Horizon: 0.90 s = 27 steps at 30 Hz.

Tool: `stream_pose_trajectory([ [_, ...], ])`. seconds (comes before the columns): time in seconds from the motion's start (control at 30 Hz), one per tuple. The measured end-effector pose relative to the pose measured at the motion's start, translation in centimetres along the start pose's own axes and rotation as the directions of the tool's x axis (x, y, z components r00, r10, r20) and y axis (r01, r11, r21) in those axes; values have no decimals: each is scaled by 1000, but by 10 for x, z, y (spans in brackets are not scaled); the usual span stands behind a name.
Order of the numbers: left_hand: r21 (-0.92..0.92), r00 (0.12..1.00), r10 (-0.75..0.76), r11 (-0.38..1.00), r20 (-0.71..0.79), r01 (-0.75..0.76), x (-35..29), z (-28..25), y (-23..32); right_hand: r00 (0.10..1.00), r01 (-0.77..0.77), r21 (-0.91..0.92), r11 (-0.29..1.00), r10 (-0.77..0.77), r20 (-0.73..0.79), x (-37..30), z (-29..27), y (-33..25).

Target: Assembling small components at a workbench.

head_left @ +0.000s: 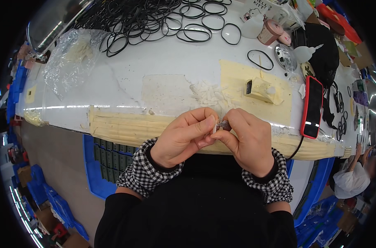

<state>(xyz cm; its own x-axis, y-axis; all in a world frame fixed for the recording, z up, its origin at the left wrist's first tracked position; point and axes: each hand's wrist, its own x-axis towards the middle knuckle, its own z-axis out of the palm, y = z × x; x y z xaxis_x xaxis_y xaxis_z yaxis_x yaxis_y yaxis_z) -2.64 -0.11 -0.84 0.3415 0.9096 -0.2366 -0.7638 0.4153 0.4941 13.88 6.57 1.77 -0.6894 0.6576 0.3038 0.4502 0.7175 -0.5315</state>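
Left hand [188,134] and right hand [250,138] pinch a small grey piece [224,125], seemingly unfinished; white scraps [208,94] litter the bench [109,89] at twelve o'clock.

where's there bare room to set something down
Mostly bare tabletop lies between the plastic bag and white scraps, below the black loops, with another patch behind the yellow sheet. The loops crowd the back; phone, cup and bottles crowd the right.

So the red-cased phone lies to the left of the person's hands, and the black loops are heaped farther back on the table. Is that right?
Not quite: the head view shows the red-cased phone to the right of both the left hand and the right hand. The black loops are indeed heaped farther back on the table.
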Motion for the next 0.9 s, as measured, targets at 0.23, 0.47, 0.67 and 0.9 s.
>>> stream_pose_trajectory([
  [0.23,-6,1000,18,1000,13,-18,0,-1,-1,1000,-12,16,1000,12,2,0,0,-1],
  [0.47,-9,999,17,1000,39,-17,-1,-2,0,999,-20,3,1000,20,50,0,-3,-2],
  [0.67,-9,998,26,1000,49,-25,0,-2,-1,1000,-16,4,1000,16,27,-1,-2,-3],
  [0.9,-8,999,22,1000,39,-22,-1,-3,-2,999,0,0,1000,-1,33,-2,-1,-2],
])
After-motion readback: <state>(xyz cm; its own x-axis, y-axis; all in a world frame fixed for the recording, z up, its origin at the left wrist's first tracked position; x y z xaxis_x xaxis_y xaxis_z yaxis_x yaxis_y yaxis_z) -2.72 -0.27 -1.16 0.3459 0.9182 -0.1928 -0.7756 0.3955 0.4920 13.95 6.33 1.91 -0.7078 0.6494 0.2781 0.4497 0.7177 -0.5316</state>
